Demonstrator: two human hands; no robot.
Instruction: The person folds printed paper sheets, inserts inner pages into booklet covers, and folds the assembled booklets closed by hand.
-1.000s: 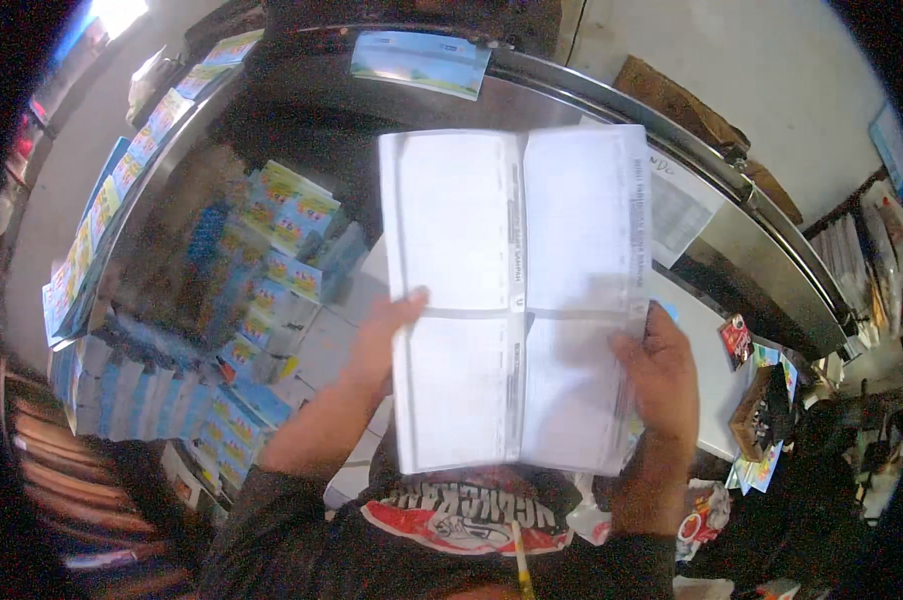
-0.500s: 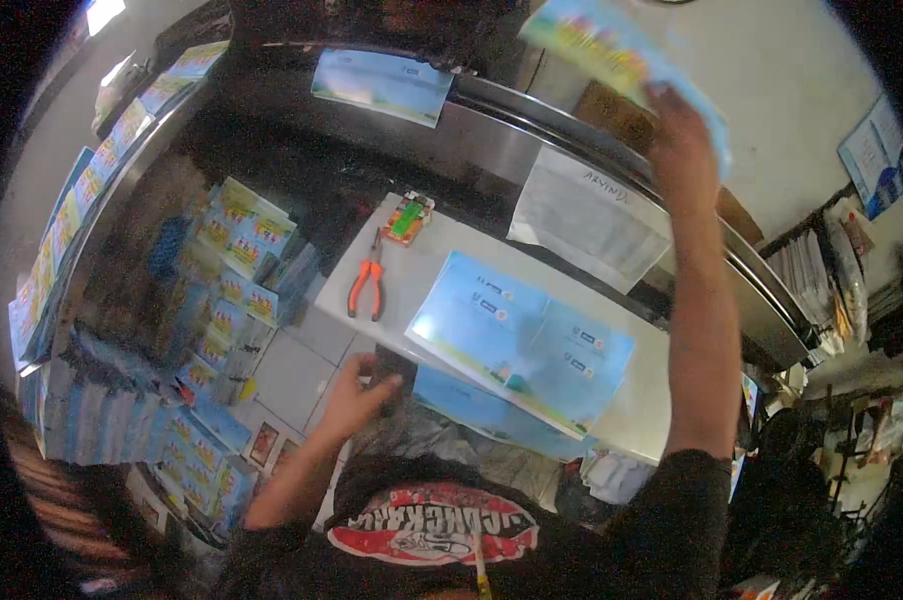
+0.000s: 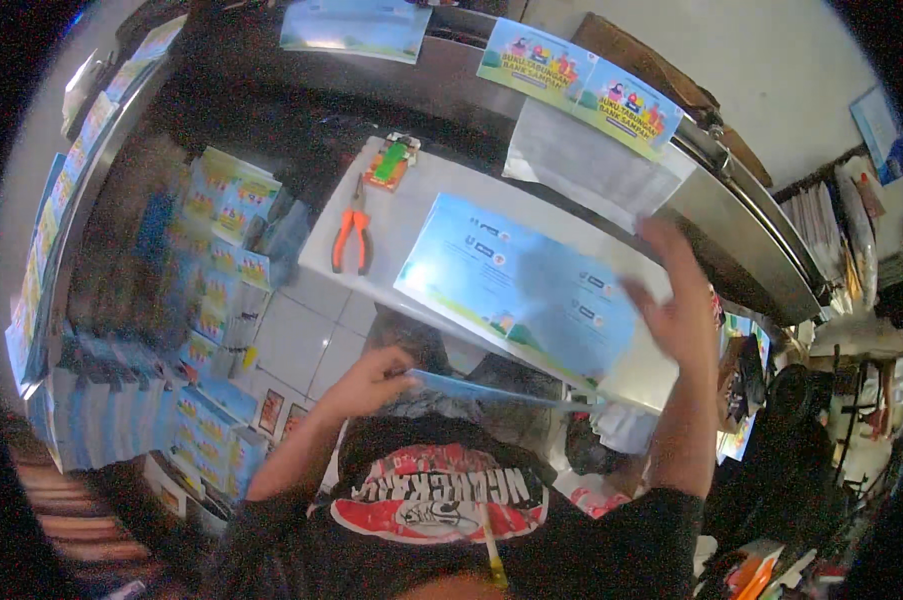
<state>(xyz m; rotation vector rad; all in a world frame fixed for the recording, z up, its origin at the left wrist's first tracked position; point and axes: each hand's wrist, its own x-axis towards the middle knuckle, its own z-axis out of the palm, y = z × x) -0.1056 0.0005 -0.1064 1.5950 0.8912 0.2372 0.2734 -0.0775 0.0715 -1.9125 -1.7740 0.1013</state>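
On the white table lies a stack of light-blue printed sheets [image 3: 501,265]. Below its near edge, over my lap, a lower blue sheet [image 3: 501,392] shows almost edge-on. My left hand [image 3: 366,383] is closed on the left corner of this lower sheet, thumb and fingers pinching it. Empty and with fingers apart, my right hand [image 3: 676,300] hovers by the right end of the stack. A colourful printed sheet [image 3: 579,88] hangs over the metal ledge beyond the table.
Orange-handled pliers [image 3: 351,235] and a small orange-and-green packet [image 3: 391,162] lie at the table's left end. Another blue sheet [image 3: 356,30] and a whitish paper [image 3: 581,165] hang at the ledge [image 3: 451,35]. Piles of printed sheets [image 3: 226,200] stand at left.
My right hand has let go of the colourful sheet, which now hangs on the ledge, and has come back toward the stack. My left hand has closed on the lower sheet.
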